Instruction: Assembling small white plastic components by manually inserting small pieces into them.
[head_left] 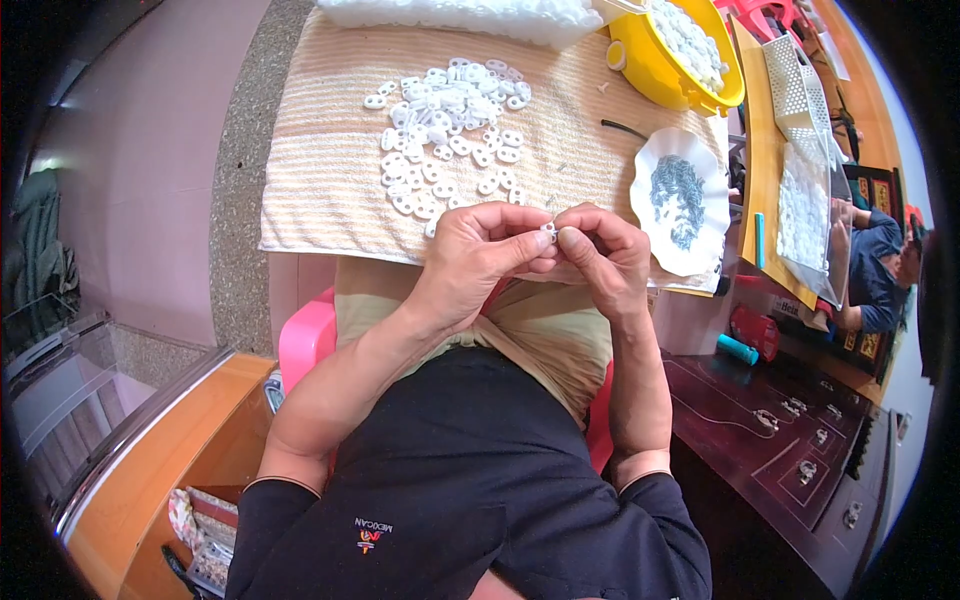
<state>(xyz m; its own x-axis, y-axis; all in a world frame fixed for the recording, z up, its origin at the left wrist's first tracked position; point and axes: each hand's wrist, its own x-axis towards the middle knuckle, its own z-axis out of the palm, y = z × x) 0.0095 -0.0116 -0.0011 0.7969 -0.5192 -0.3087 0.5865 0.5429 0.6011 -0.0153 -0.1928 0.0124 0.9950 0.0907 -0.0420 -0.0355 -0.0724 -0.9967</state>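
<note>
A: Grip first. Left hand [478, 250] and right hand [605, 255] meet at frame centre, fingertips pressed together on one small white plastic piece [549, 231]. Both pinch it, thumbs and forefingers closed; whether a second part sits inside the pinch I cannot tell.

B: Where does that piece sit relative to the rest?

A: Held in the air just below the near edge of the striped towel [320, 170] that covers the bench. Just above the hands, upper centre, lies a loose heap of white pieces [450, 135], flat ovals with holes.

B: Count?

A: Too many overlap for an exact figure; several dozen, I judge. One piece in hand.

B: Further out?

A: One white scalloped dish [690, 245] at right centre holding a mound of tiny dark metal parts [678, 198], uncountable. One yellow bowl [660, 75] upper right, full of more white pieces. One white perforated basket [800, 90] at far right.

B: Progress?

A: Judging by the heap and the full bowl, plenty remains; which pieces are finished cannot be told.
</note>
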